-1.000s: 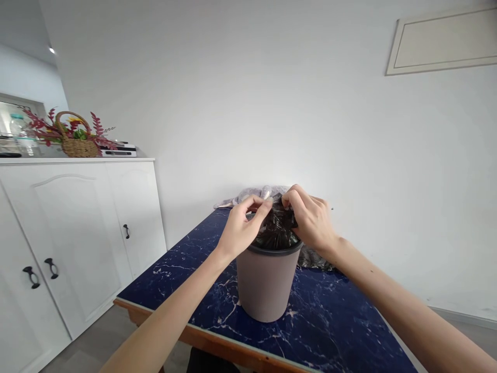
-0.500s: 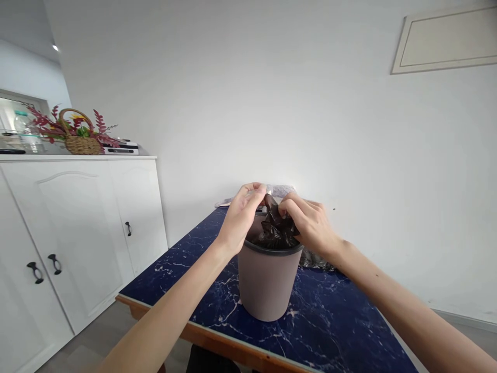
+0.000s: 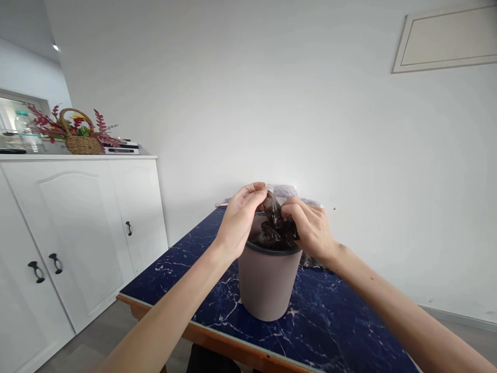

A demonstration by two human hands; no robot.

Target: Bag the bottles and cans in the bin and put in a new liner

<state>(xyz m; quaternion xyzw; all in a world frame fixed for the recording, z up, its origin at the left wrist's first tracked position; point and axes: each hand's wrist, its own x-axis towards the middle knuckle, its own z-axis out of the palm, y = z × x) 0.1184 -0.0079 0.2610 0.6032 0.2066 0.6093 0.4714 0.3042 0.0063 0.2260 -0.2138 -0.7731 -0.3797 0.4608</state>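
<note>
The left hand [image 3: 235, 223] is raised above the far left part of the bin's mouth, and its thumb and fingers [image 3: 254, 198] are closed together on the upper edge of a thin black plastic bag [image 3: 275, 228]. The right hand [image 3: 313, 228] is beside it, at the right part of the rim; its fingers are curled and they grip the same bag. The bag is crumpled, partly inside the grey-brown waste bin [image 3: 267, 285] and partly pulled above its black rim [image 3: 274, 252]. The bin stands upright on the blue marble-patterned counter [image 3: 334, 321], near its front edge. Behind the bin, to the right, lies some dark crumpled plastic [image 3: 310, 262], partly hidden by the right hand. At the far end, against the wall, is a greyish fluffy cloth [image 3: 285, 190]. On the left, a white cabinet [image 3: 83, 207] carries a wicker flower basket [image 3: 82, 145] and a clear bottle [image 3: 28, 132].
</note>
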